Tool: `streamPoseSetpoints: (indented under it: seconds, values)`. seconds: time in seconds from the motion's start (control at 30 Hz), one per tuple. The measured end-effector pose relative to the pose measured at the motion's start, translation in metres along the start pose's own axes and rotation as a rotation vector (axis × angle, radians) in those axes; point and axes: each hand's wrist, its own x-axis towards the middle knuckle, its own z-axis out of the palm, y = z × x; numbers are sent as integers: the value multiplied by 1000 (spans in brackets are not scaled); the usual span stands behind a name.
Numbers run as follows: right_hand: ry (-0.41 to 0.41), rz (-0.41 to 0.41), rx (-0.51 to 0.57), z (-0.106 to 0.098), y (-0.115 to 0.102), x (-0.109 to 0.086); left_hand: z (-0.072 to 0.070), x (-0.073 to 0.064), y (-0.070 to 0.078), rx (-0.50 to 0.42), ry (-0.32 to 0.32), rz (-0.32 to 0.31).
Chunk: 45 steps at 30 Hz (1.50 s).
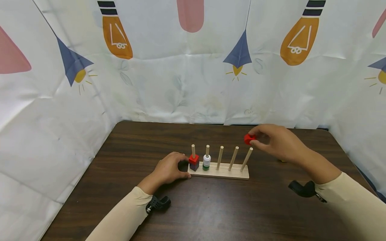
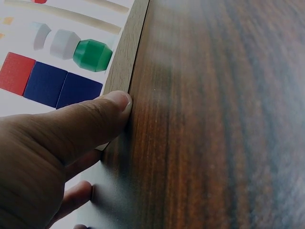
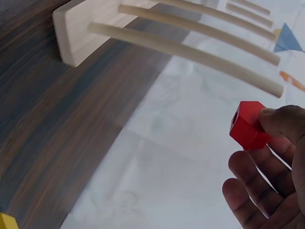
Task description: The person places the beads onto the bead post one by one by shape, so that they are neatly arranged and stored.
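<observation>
Wooden peg board (image 1: pixel 225 171), five upright pegs, set on a dark wood-grain tabletop (image 1: pixel 211 207). Leftmost peg: one red cube (image 1: pixel 194 159) over two dark blue cubes (image 2: pixel 46 84), stacked touching. Second peg: green faceted bead (image 2: pixel 93 55) at the base, white beads (image 2: pixel 64 44) above it. Left hand (image 1: pixel 170 169): grips the board's left end, thumb on the front edge, fingers behind the end. Right hand (image 1: pixel 277 142): thumb and fingers narrowed in a pinch on one red hexagonal bead (image 3: pixel 250 125), its hole visible, held just beside the tip of the rightmost peg (image 1: pixel 246 159), apart from it. Yellow piece (image 3: pixel 7 223): on the tabletop, right of the board, mostly hidden. Backdrop: white cloth (image 1: pixel 193 73) printed with light bulbs and lamps.
</observation>
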Motion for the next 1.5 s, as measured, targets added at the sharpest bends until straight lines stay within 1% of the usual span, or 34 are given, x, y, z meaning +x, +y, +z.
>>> streamPoseSetpoints:
  seconds: [0.27, 0.57, 0.77, 0.97, 1.2, 1.5]
  values:
    - [47, -89, 3, 2, -13, 8, 0, 1, 0, -2, -2, -4]
    - [82, -182, 16, 4, -24, 18, -1, 1, 0, 5, -7, -8]
    - [69, -172, 54, 6, -33, 21, -2, 1, 0, -1, -7, -8]
    - [73, -188, 83, 9, -40, 25, -1, 1, -1, -1, -5, -3]
    - [69, -186, 113, 14, -46, 26, -1, 0, -1, -2, -3, 0]
    - [96, -216, 144, 19, -51, 25, 0, 0, -1, -6, -4, 2]
